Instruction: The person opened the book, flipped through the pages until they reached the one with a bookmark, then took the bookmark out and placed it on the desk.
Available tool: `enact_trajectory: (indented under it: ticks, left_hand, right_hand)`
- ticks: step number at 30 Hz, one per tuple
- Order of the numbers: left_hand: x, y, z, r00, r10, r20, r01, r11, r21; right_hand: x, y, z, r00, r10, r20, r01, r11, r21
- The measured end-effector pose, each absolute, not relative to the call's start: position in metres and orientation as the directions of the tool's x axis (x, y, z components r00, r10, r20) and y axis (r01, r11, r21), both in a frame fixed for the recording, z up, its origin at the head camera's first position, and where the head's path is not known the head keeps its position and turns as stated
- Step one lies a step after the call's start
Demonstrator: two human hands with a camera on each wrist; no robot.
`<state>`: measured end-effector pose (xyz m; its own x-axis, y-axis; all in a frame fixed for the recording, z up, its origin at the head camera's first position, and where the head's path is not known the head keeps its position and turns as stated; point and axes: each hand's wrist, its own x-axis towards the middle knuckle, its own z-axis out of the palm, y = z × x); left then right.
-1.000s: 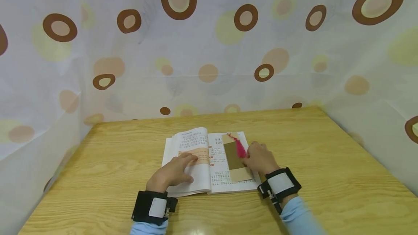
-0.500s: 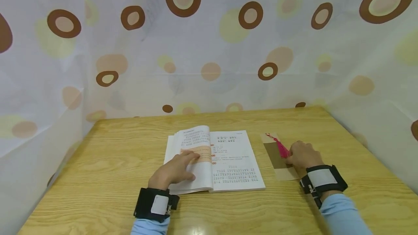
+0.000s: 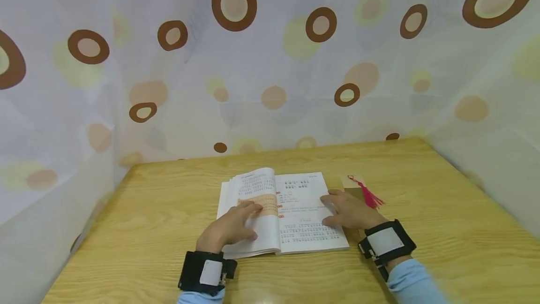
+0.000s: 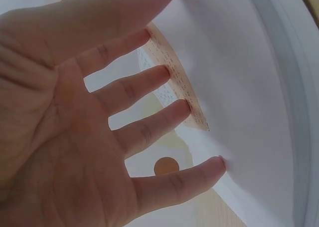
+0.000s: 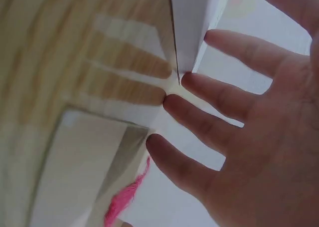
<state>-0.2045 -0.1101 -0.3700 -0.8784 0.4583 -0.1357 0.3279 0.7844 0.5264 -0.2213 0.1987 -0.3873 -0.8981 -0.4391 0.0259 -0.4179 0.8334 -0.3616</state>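
Observation:
An open book with printed pages lies on the wooden table. My left hand rests its spread fingertips on the left page, over the orange band. At the book's right edge is my right hand, fingers apart; in the right wrist view some fingertips touch the book's edge and others the table beside it. A tan and brown bookmark with a pink tassel lies on the table right of the book, partly hidden behind the right hand. Neither hand holds anything.
The wooden table extends around the book on all sides. A white curtain with brown and yellow circles hangs behind it and along both sides.
My right hand slid the bookmark off the right page onto the table, let go of it, and moved back left to the book's edge. The left hand stays on the left page.

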Motion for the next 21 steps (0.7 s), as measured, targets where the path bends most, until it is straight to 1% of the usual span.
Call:
enact_trajectory:
  ticks: [3, 7, 11, 15, 19, 21]
  left_hand:
    - [-0.2038, -0.1098, -0.3713, -0.876, 0.463, -0.131, 0.337, 0.784, 0.521]
    - [-0.2049, -0.1101, -0.3716, -0.876, 0.466, -0.124, 0.350, 0.791, 0.503]
    - [-0.2055, -0.1098, -0.3712, -0.881, 0.454, -0.134, 0.334, 0.797, 0.503]
    - [-0.2044, -0.1090, -0.3707, -0.906, 0.391, -0.162, 0.264, 0.822, 0.504]
    - [-0.2005, -0.1138, -0.3693, -0.940, 0.272, -0.204, 0.148, 0.868, 0.474]
    - [-0.1982, -0.1179, -0.3678, -0.950, 0.213, -0.229, 0.094, 0.893, 0.440]
  right_hand:
    - [-0.2222, 0.1911, -0.3894, -0.909, -0.416, -0.016, -0.386, 0.857, -0.342]
    - [-0.2230, 0.1892, -0.3890, -0.915, -0.404, -0.016, -0.375, 0.864, -0.336]
    - [-0.2231, 0.1889, -0.3876, -0.913, -0.407, -0.013, -0.377, 0.858, -0.349]
    - [-0.2231, 0.1890, -0.3879, -0.919, -0.394, -0.014, -0.365, 0.862, -0.352]
    - [-0.2233, 0.1898, -0.3891, -0.924, -0.383, -0.008, -0.354, 0.862, -0.363]
    - [-0.2229, 0.1898, -0.3896, -0.924, -0.382, -0.007, -0.352, 0.858, -0.373]
